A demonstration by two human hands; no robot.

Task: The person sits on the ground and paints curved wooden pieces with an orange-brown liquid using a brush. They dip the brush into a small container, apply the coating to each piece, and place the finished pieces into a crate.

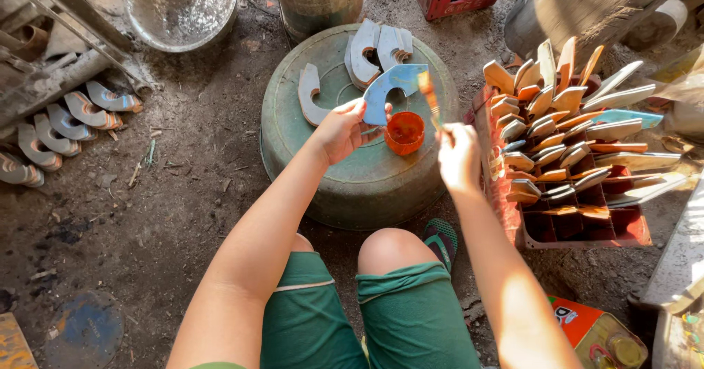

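A dirt floor (pixel 183 193) strewn with scraps surrounds an upturned green metal basin (pixel 367 186) that serves as a low worktable for a person seated with knees drawn up. The left hand (pixel 339 128) holds a curved blue-painted wooden piece (pixel 392 90) just above the basin, fingers clamped on its lower edge; the right hand (pixel 458 153) has its fingers pinched together on the handle of a thin brush (pixel 429 101) whose bristles, wet with orange, sit against the right tip of the piece. A small orange paint cup (pixel 405 132) stands on the basin between the hands. To do this stroke well, it seems wise to keep the piece steady by its unpainted edge, load the brush lightly, and draw along the edge so the orange does not run onto the blue. More unpainted curved pieces (pixel 378 46) lie stacked at the far side of the basin. To the right a red crate (pixel 579 226) holds many painted pieces standing upright; at the left, finished ones (pixel 66 123) lean in a row near a metal bowl (pixel 180 10), and sunlight falls hard across the ground
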